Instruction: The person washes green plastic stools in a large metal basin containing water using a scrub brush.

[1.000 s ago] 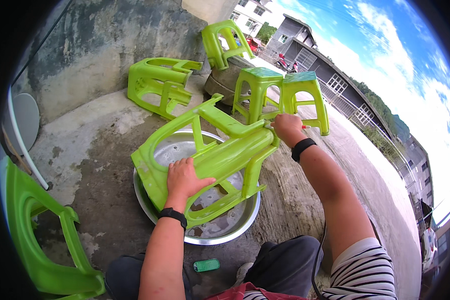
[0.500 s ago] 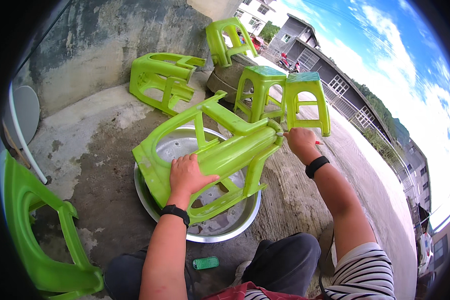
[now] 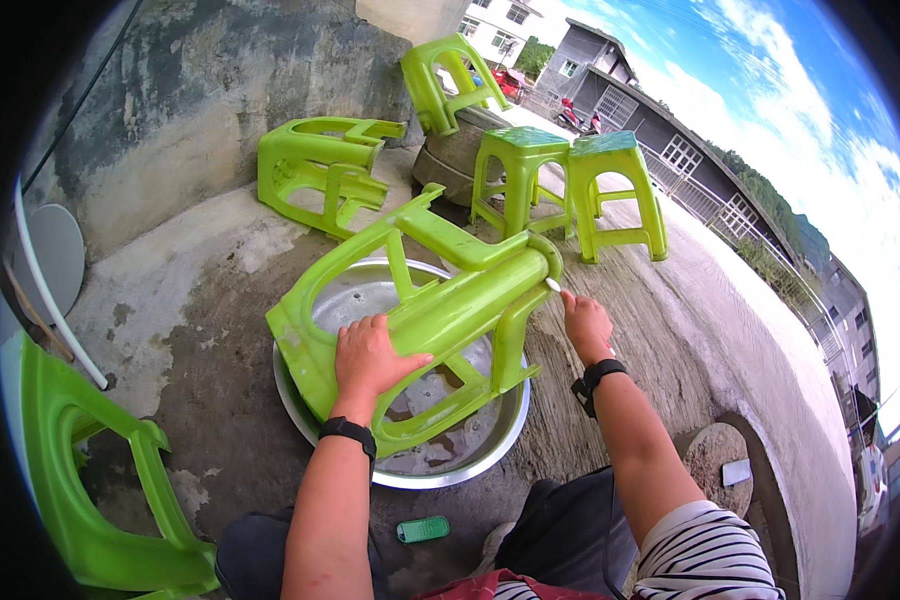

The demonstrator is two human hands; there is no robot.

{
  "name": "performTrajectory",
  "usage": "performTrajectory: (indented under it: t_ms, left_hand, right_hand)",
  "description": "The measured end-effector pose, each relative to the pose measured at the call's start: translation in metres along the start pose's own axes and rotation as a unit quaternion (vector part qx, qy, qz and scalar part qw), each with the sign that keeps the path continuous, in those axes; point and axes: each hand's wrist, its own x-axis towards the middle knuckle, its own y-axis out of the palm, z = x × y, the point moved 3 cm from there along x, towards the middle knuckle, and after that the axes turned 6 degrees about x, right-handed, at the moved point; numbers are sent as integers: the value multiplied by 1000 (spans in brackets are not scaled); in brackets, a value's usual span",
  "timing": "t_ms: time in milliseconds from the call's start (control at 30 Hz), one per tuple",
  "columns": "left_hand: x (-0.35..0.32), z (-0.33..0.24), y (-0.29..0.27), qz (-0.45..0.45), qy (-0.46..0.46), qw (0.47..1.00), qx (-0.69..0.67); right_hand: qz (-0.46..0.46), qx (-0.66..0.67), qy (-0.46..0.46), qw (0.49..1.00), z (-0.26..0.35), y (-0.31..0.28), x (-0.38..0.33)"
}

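Note:
A green plastic stool (image 3: 470,300) lies tilted on its side across a wide metal basin (image 3: 518,428), its legs pointing up and to the right. My left hand (image 3: 365,362) grips the stool near its seat end, thumb stretched along a leg. At the foot of that leg, my right hand (image 3: 587,325) is closed on a slim tool (image 3: 554,285). The tool has a whitish tip against the leg's rim and a bit of red behind the fist; its exact kind is not clear. Shallow water with some suds shows inside the basin.
More green stools stand or lie around: one at the near left (image 3: 110,470), one on its side by the wall (image 3: 315,175), others farther back (image 3: 620,190). A green scrub brush (image 3: 423,529) lies before the basin. A round block (image 3: 715,455) sits right of my knee.
My right hand has moved down and slightly left, and the tool's tip now sits lower on the leg's end. The left hand stays on the stool. The view has shifted a little.

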Motion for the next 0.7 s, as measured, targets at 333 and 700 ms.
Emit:
performTrajectory:
  t_ms: [333,700]
  left_hand:
    - [-1,0,-1,8,2,1000,-9]
    - [-5,6,2,-14,14,1000,-1]
  right_hand:
    - [-25,71,19,997,51,-52,22]
    - [-8,89,22,996,31,-45,0]
